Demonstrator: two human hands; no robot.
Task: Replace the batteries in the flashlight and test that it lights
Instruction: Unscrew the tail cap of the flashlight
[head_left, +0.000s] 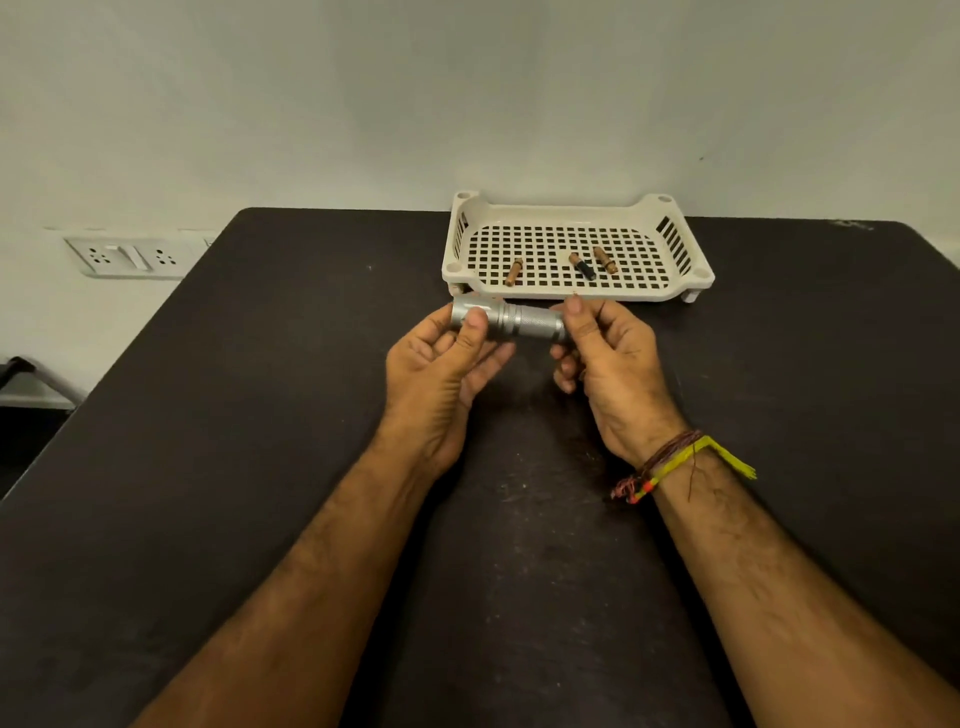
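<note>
Both hands hold a silver flashlight (508, 321) level above the dark counter (260, 415): left hand (448, 358) fingers clamped on its head, right hand (602, 353) fingers on its tail. Three batteries (582, 266) lie in the white basket (675, 288) just beyond.

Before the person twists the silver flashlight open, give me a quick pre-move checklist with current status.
1. Left hand grips the head end of the silver knurled metal flashlight: ok.
2. Right hand holds its tail end: ok.
3. Flashlight held clear above the black table: ok.
4. Three small cylindrical batteries lying in the cream perforated plastic tray: ok.
5. Tray close behind the hands: ok.
6. Batteries fresh or spent, and whether the flashlight lights: cannot tell.
</note>
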